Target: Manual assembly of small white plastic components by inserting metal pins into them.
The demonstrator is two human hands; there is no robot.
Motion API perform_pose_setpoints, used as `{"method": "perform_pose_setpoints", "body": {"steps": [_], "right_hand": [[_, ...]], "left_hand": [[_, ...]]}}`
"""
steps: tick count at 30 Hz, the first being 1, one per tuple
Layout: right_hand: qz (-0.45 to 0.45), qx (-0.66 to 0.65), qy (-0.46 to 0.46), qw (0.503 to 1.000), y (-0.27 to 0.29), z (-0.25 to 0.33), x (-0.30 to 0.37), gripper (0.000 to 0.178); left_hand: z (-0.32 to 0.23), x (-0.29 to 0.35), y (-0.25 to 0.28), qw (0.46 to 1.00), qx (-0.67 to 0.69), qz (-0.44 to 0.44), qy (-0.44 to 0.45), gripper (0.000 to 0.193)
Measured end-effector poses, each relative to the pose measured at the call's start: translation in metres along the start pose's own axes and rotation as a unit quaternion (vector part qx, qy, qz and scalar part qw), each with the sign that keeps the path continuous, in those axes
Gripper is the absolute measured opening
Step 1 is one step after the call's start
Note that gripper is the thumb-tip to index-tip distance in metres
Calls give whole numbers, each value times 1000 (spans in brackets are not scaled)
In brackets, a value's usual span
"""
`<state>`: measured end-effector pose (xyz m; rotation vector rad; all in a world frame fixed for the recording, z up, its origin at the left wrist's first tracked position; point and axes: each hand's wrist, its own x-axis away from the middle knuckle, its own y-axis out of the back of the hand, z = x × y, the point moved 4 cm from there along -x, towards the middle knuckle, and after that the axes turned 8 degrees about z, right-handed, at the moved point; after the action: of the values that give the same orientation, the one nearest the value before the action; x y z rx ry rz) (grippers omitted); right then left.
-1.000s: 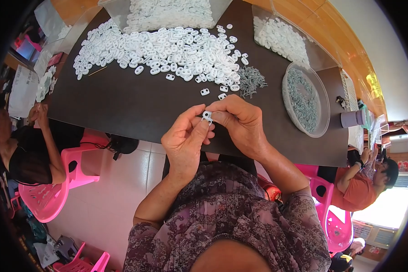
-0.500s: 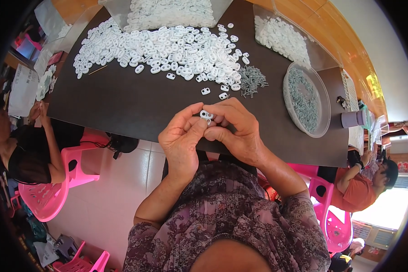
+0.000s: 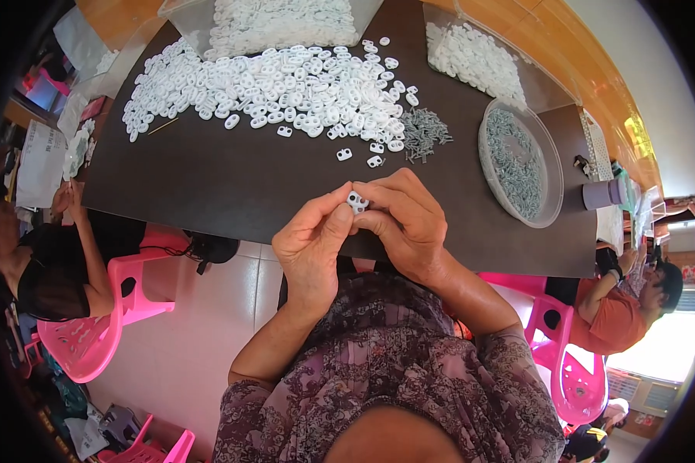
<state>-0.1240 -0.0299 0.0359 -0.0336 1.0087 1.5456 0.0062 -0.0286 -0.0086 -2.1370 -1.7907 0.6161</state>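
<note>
Just above the table's near edge, a small white two-hole plastic cord lock (image 3: pixel 357 202) is pinched between both hands. My left hand (image 3: pixel 313 243) grips its left side with thumb and forefinger, and my right hand (image 3: pixel 405 224) closes on its right side. My fingers cover part of the piece, so I cannot tell whether it is one part or two fitted together. Beyond them lies a wide heap of similar white pieces (image 3: pixel 270 85), with a few loose ones nearer. Right of that heap is a small pile of thin grey spring-like pieces (image 3: pixel 425 133).
A round clear tub (image 3: pixel 552 204) of grey pieces stands at right, near a purple-grey cup (image 3: pixel 598 195). Clear bins (image 3: pixel 185 23) of white pieces line the back. A thin stick (image 3: pixel 163 125) lies at left. People sit at both sides on pink chairs (image 3: pixel 116 332).
Both hands have tightened around the white piece, and the fingertips have come closer together. The piece has turned a little, with more of its holes facing up.
</note>
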Motion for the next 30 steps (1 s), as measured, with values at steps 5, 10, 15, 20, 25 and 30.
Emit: {"method": "perform_pose_setpoints", "body": {"steps": [5,10,15,20,25,30], "right_hand": [[-13,-16,-1,1000,1,3,2,33],[-25,-25,0,999,0,7,2,34],[-17,-47,-30,998,2,10,3,34],[-13,-51,-26,998,4,10,2,33],[-25,-118,-98,988,3,7,7,31],[-15,-113,-64,991,5,7,4,29]], "left_hand": [[-2,0,0,999,-26,18,-24,22],[-10,0,-1,994,-80,26,-76,24],[-14,-4,1,997,-44,38,-48,26],[-18,-7,0,994,-84,56,-42,23],[-18,-8,1,991,-101,76,-38,17],[-17,-9,4,994,-62,91,-8,19]]}}
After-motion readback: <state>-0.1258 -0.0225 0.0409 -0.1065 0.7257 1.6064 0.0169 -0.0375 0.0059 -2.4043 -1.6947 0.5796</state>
